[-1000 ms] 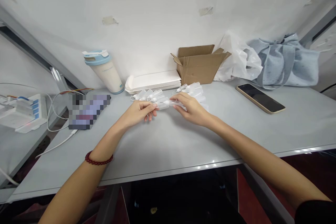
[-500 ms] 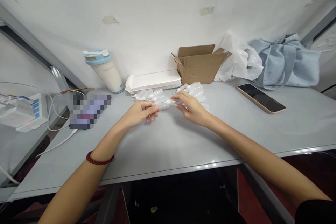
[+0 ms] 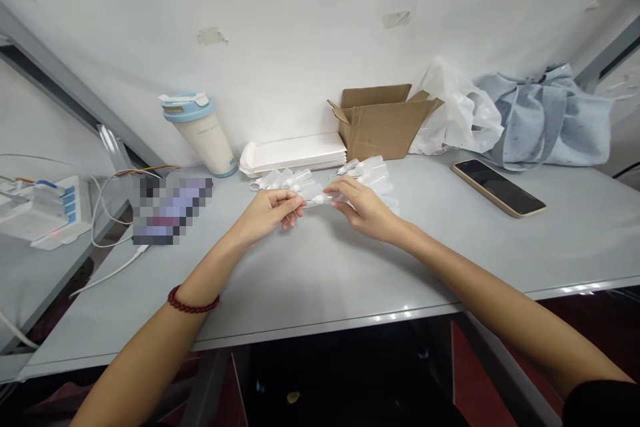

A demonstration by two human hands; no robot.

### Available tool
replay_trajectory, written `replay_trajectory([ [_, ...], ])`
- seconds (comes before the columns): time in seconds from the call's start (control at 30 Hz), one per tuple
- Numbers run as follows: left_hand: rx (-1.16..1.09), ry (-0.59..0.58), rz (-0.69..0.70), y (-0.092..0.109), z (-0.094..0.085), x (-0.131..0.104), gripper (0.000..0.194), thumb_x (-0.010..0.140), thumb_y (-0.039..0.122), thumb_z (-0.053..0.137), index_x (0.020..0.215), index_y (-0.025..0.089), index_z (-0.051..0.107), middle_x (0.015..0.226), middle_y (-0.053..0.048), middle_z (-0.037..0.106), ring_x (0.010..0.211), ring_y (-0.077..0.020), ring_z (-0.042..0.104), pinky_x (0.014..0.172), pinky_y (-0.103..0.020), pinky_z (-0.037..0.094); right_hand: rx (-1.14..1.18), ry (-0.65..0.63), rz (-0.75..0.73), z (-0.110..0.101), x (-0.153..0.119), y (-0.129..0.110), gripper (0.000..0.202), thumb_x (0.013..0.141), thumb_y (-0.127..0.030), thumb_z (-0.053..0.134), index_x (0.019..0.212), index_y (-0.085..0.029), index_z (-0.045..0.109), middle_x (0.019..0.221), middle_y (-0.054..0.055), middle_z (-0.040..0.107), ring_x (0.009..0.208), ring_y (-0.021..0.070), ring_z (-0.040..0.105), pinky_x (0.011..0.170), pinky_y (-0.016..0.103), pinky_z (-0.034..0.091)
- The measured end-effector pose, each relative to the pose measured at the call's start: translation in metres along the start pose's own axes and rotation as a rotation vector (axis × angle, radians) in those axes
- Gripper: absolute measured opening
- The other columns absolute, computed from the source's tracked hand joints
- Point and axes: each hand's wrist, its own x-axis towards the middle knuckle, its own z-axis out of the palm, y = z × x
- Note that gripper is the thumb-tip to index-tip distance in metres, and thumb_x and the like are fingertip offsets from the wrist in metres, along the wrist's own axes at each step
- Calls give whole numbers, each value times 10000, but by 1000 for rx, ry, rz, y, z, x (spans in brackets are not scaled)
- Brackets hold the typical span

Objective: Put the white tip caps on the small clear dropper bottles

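My left hand [image 3: 277, 209] pinches the thin end of a small clear plastic piece with a white neck [image 3: 318, 199], thumb pressed against the fingers. Closed around the wider end of that same piece is my right hand [image 3: 363, 207], thumb below and fingers above, so part of it is hidden. Just behind the left fingertips lies a row of similar clear pieces [image 3: 287, 179]. Another cluster of clear pieces [image 3: 371, 172] spreads behind and beside the right hand, partly covered by it. Their exact kind is too small to make out.
A stack of flat white boxes [image 3: 295, 152] and an open cardboard box [image 3: 385, 130] stand by the wall. A cup [image 3: 203, 137] and pixelated phone [image 3: 173, 210] are left; a plastic bag [image 3: 457, 113], blue cloth bag [image 3: 575, 123] and dark-screened phone [image 3: 500, 188] right.
The clear piece between my hands shows differently at my left fingertips: its wide clear part there has given way to a thin end. Both hands have barely moved.
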Motion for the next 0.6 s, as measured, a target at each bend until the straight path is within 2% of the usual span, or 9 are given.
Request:
replay_trajectory([
  [0.37,13,-1,-12,3,0,-2,289,820,429,659,732,153,652,706,-24,628,533,-101,525,512,-242,419,7,-4,21,-1,1,-1,233,918,-140,455,1121,-194,555,1072,133,617,994,260,601,848,461,521],
  [0.6,19,0,-10,3,1,-2,288,807,424,664,715,152,652,697,-24,636,516,-99,530,495,-238,419,-19,-3,-12,1,0,-1,240,909,-98,442,1112,-179,542,1059,137,604,980,247,601,821,429,529],
])
